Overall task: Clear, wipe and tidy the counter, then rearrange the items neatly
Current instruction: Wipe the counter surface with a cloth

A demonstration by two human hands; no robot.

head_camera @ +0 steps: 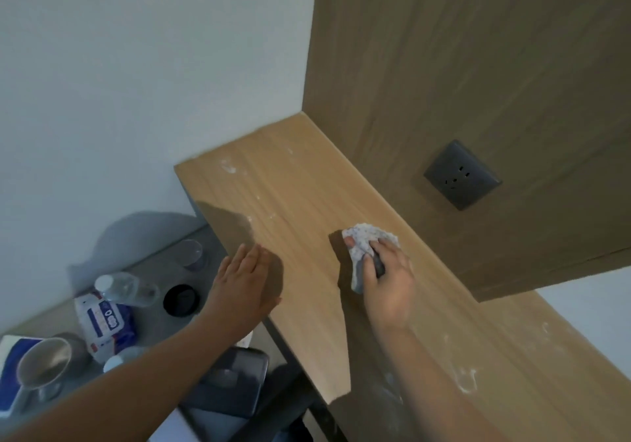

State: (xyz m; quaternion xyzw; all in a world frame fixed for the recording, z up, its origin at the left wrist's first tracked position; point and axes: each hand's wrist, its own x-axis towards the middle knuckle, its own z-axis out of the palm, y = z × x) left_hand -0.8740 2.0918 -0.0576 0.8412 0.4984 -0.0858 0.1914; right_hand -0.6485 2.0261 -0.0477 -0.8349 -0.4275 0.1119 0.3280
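Note:
A light wooden counter (300,209) runs from the far corner toward me, with white smears near its back left and at the lower right. My right hand (387,274) presses a crumpled speckled grey-white cloth (367,238) onto the counter near the back panel, fingers curled over it. At the counter's left front edge lies my left hand (244,276), flat with fingers straight and holding nothing.
A dark wall socket (461,174) sits in the wooden back panel. Below left, a lower grey surface holds a clear glass (191,253), a plastic bottle (126,288), a black round lid (181,299), a wipes packet (104,322), a metal mug (44,366) and a dark tray (232,376).

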